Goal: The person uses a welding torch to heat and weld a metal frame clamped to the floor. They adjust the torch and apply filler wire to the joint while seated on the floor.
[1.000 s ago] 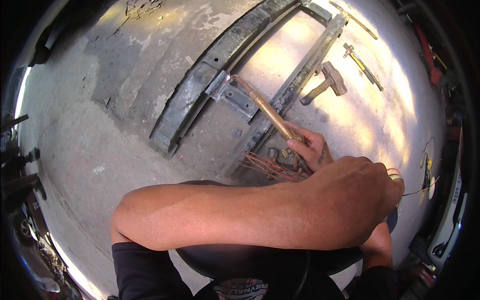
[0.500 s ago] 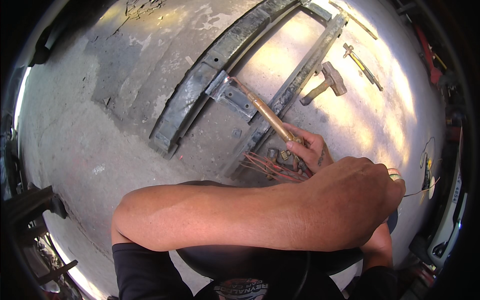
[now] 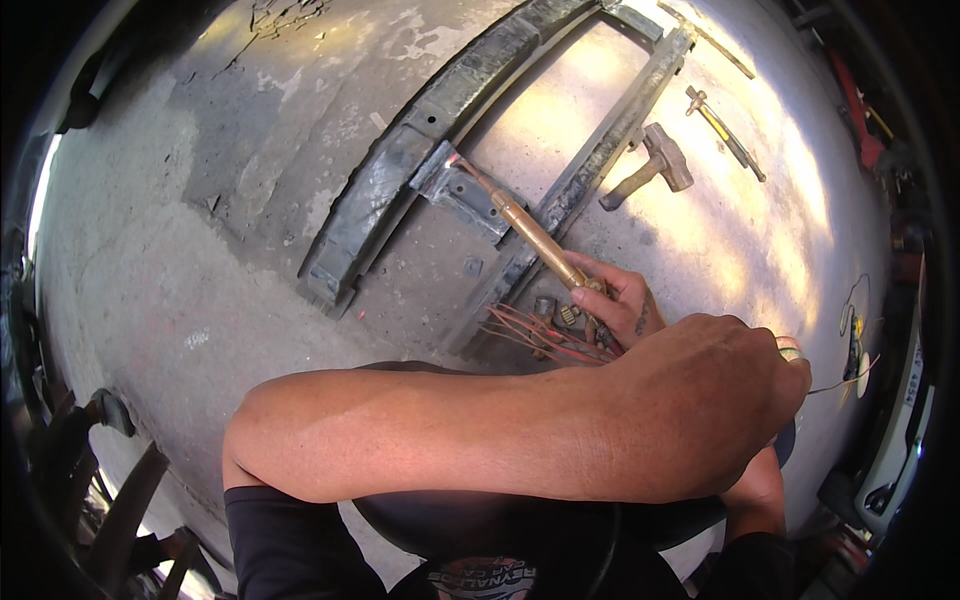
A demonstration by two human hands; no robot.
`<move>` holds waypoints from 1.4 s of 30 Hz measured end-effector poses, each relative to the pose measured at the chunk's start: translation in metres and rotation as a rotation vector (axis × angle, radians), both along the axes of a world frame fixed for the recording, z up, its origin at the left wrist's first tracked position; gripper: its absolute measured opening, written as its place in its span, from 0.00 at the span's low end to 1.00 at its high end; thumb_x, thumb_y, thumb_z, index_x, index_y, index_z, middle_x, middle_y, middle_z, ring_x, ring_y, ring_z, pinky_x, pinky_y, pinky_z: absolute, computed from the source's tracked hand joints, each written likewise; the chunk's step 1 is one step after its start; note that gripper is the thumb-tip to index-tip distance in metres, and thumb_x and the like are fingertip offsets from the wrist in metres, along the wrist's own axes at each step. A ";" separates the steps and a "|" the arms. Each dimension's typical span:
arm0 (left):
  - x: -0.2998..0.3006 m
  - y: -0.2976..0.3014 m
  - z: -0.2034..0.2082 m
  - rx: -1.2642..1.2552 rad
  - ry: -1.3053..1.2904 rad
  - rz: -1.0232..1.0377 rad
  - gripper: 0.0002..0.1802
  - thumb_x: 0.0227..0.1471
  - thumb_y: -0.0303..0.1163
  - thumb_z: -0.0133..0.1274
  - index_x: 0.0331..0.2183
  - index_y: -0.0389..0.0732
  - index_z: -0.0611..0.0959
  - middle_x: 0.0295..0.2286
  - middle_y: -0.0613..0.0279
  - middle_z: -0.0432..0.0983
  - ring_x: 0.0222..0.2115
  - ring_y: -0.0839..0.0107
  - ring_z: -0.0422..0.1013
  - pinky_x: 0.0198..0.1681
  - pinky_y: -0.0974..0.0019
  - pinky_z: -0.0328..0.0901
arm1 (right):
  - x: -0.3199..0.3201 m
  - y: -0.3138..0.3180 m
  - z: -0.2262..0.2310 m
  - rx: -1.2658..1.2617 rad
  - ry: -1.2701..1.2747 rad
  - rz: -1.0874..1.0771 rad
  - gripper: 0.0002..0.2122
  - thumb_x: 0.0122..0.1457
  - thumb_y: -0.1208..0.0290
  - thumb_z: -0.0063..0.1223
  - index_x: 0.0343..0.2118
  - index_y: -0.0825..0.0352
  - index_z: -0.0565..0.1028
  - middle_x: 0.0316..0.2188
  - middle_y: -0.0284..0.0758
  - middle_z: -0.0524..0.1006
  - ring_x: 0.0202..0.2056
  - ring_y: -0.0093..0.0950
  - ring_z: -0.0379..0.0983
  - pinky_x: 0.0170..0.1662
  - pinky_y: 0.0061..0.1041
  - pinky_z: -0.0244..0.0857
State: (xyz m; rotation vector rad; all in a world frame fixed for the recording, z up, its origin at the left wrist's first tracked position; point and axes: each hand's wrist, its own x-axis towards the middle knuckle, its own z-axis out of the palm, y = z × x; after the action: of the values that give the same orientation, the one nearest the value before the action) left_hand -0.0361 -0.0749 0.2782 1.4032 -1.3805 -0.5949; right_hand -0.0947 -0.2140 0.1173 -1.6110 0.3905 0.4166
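My right hand [image 3: 622,300] is closed round a brass gas torch [image 3: 540,243]. Its thin copper tip points at a metal bracket [image 3: 480,205] joining a curved dark metal beam [image 3: 385,165] to a straight rail [image 3: 580,185], and a small orange glow shows at the tip. Crossing in front of my body, my left forearm hides part of the right arm. My left hand [image 3: 720,400] is closed at the right; a pale, green-edged round thing [image 3: 790,349] shows by its fingers and a thin wire [image 3: 845,384] sticks out beyond. What it grips is mostly hidden.
Reddish hoses [image 3: 540,325] run beneath my right hand. A sledgehammer [image 3: 655,168] and a smaller hammer [image 3: 725,132] lie on the concrete floor [image 3: 200,290] beyond the rail. Dark metal pieces [image 3: 125,505] stand at the lower left. A pale panel [image 3: 895,450] is at the right edge.
The torch has shifted slightly, its tip moving a little left and down along the bracket. At the lower left the dark pieces have changed position. My left arm stays put.
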 end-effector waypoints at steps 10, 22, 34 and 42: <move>0.001 0.001 0.001 0.004 -0.001 -0.014 0.11 0.37 0.23 0.59 0.29 0.28 0.81 0.25 0.39 0.80 0.29 0.46 0.80 0.36 0.52 0.74 | -0.001 0.002 -0.001 0.022 0.017 -0.007 0.25 0.63 0.72 0.54 0.63 0.73 0.68 0.26 0.29 0.75 0.22 0.16 0.72 0.22 0.18 0.67; 0.002 0.003 0.002 -0.010 0.014 0.006 0.11 0.37 0.23 0.58 0.29 0.27 0.81 0.24 0.38 0.79 0.29 0.45 0.80 0.35 0.52 0.74 | -0.002 0.001 0.001 0.032 0.018 0.040 0.25 0.63 0.73 0.53 0.63 0.73 0.67 0.26 0.29 0.76 0.20 0.15 0.72 0.22 0.17 0.65; 0.004 0.003 0.004 0.045 0.038 -0.037 0.11 0.38 0.23 0.58 0.29 0.28 0.81 0.25 0.39 0.79 0.30 0.45 0.80 0.36 0.52 0.74 | -0.002 0.005 0.006 -0.004 0.031 0.048 0.25 0.62 0.72 0.53 0.63 0.73 0.68 0.26 0.27 0.76 0.22 0.14 0.71 0.26 0.17 0.63; 0.002 0.002 0.004 0.032 0.043 -0.026 0.10 0.39 0.23 0.58 0.28 0.28 0.81 0.25 0.39 0.79 0.30 0.46 0.80 0.37 0.52 0.74 | -0.005 0.004 0.000 -0.002 -0.003 0.052 0.26 0.62 0.71 0.54 0.63 0.72 0.69 0.29 0.26 0.77 0.28 0.13 0.70 0.32 0.17 0.62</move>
State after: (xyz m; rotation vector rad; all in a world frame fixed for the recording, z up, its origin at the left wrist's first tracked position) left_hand -0.0338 -0.0725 0.2822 1.3920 -1.3620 -0.6635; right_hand -0.1000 -0.2102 0.1176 -1.6262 0.3476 0.4532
